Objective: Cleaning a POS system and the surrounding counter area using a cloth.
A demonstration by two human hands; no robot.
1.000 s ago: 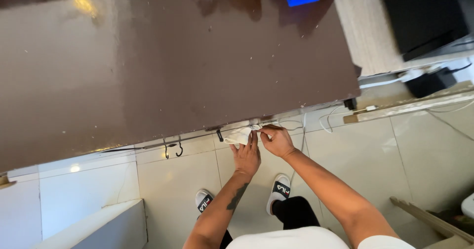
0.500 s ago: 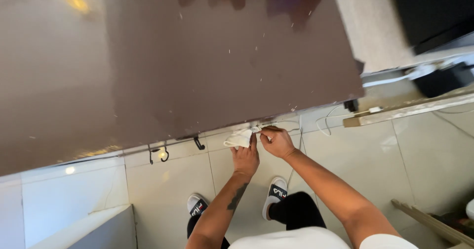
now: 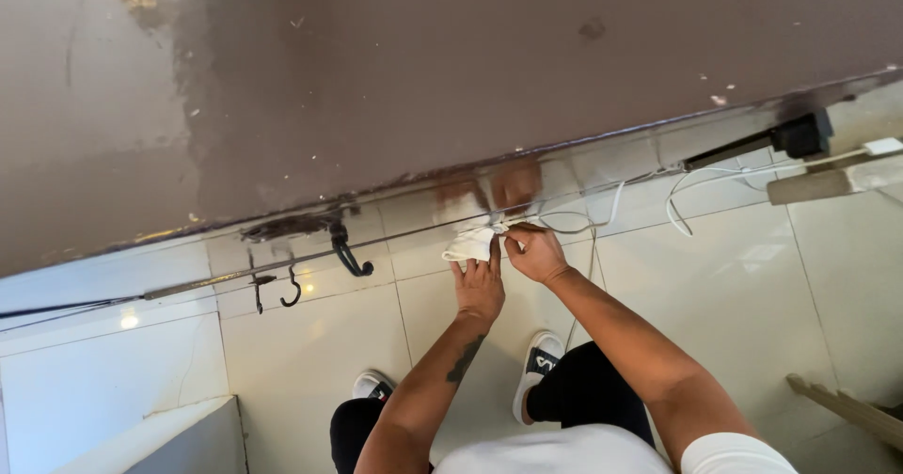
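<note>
Both hands work at the underside edge of a brown table (image 3: 423,79), seen from above. The left hand (image 3: 480,286) has its fingers curled against a bunched white cloth (image 3: 468,244), holding it up beneath the table edge. The right hand (image 3: 536,253) sits just beside it, fingertips pinched closed on the cloth's right end (what else they grip cannot be told). White cables (image 3: 658,192) run along the edge to the right. Two dark hooks (image 3: 350,258) hang to the left. Below are pale floor tiles (image 3: 310,361) and two shoes (image 3: 538,366).
</note>
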